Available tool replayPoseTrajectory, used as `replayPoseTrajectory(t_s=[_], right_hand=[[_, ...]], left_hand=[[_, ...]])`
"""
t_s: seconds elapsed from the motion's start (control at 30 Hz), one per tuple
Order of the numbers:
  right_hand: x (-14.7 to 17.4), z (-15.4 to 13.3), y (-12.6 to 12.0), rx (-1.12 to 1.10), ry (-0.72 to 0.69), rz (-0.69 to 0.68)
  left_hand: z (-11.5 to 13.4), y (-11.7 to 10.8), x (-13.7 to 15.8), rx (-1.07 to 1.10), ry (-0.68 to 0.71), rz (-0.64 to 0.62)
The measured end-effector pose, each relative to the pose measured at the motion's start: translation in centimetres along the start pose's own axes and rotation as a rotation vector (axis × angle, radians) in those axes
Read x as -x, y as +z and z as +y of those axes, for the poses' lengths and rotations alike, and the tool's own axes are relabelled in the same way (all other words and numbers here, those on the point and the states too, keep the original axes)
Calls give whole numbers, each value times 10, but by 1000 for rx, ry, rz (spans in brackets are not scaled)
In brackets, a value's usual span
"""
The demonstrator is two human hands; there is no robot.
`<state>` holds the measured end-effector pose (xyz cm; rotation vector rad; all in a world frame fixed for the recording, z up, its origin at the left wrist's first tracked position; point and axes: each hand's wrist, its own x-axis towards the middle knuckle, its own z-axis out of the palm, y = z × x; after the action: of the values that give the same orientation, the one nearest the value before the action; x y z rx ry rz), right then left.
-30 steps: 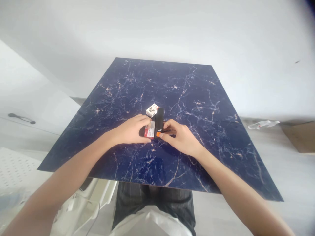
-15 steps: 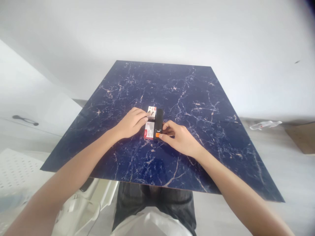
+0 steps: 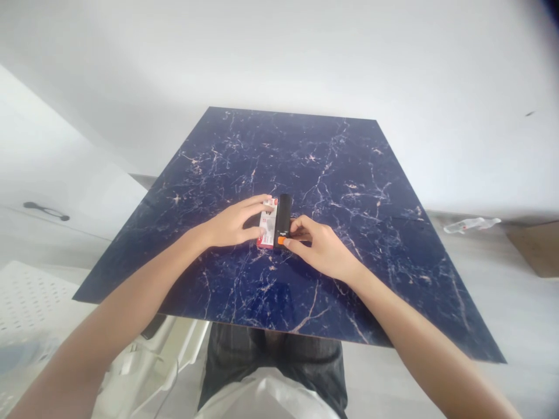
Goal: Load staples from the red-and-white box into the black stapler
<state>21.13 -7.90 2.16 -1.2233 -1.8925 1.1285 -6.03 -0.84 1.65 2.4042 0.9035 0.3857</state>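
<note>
Two small white and red cardboard boxes [image 3: 268, 224] lie end to end on a dark blue marble-patterned table [image 3: 262, 151]. My left hand [image 3: 233, 223] comes from the left, its thumb on the nearer box and its fingers over the farther one, gripping both. Along their right side lies a black oblong thing [image 3: 283, 214] with an orange patch at its near end; its exact kind I cannot make out. My right hand [image 3: 317, 243] pinches that near end, thumb at the orange patch and fingers curled against the right side.
The table's front edge is close to my body. Below it on the left stands a white plastic item [image 3: 148, 361] beside a perforated white surface [image 3: 30, 302]. A clear bottle [image 3: 471, 224] and a brown cardboard box [image 3: 537, 247] are on the floor at right.
The farther box has come nearer, closing the gap to the other box. My left thumb has shifted down onto the nearer box. The right hand has hardly moved.
</note>
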Motion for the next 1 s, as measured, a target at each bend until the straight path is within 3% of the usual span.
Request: replayPoseTrajectory(t_s=[0.1, 0.3, 0.47, 0.63, 0.83, 1.0], right_hand=[[0, 0, -1, 7, 5, 2], [0, 1, 3, 6, -5, 19], [0, 4, 20, -38, 26, 163], [1, 1, 30, 72, 7, 254], [0, 1, 20, 246, 35, 283], [-5, 4, -3, 354, 98, 336]], left_hand=[[-2, 0, 5, -5, -25, -52], [-3, 11, 7, -65, -61, -22], [-4, 17, 1, -82, 45, 64], [-5, 19, -1, -101, 33, 96], [2, 26, -13, -122, 33, 130], [6, 37, -46, -167, 41, 144]])
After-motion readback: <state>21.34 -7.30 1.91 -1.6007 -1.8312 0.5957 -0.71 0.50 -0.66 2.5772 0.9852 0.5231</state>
